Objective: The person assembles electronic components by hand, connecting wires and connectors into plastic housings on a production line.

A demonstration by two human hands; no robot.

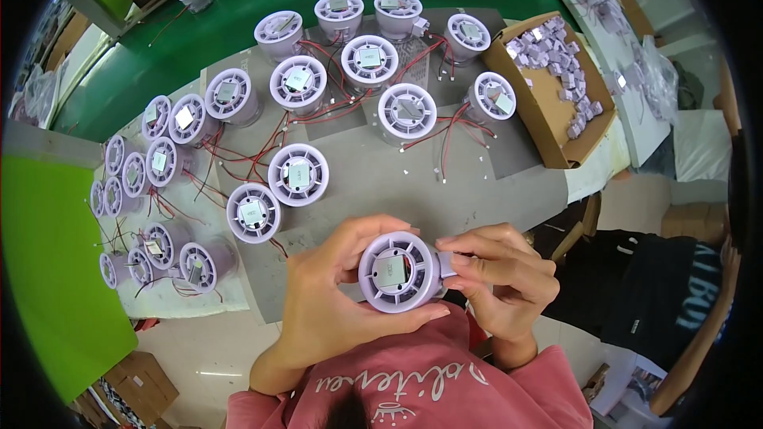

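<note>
A round lavender plastic housing (391, 272) with a spoked rim and a silver square pack in its middle is held close to my body. My left hand (334, 294) wraps round it, thumb below and fingers above. A small lavender block (447, 264) sits against the housing's right side, pinched between the thumb and fingers of my right hand (509, 274). Whether the block is attached to the housing, I cannot tell. Nearest on the table are two similar housings (253, 213), standing to the upper left with red wires.
Several more housings (298, 84) with red and black wires stand across the grey-covered table (358, 191). An open cardboard box (556, 131) of small lavender blocks is at the right. A person in dark clothes (660, 286) is close on the right; a green panel (56, 270) is left.
</note>
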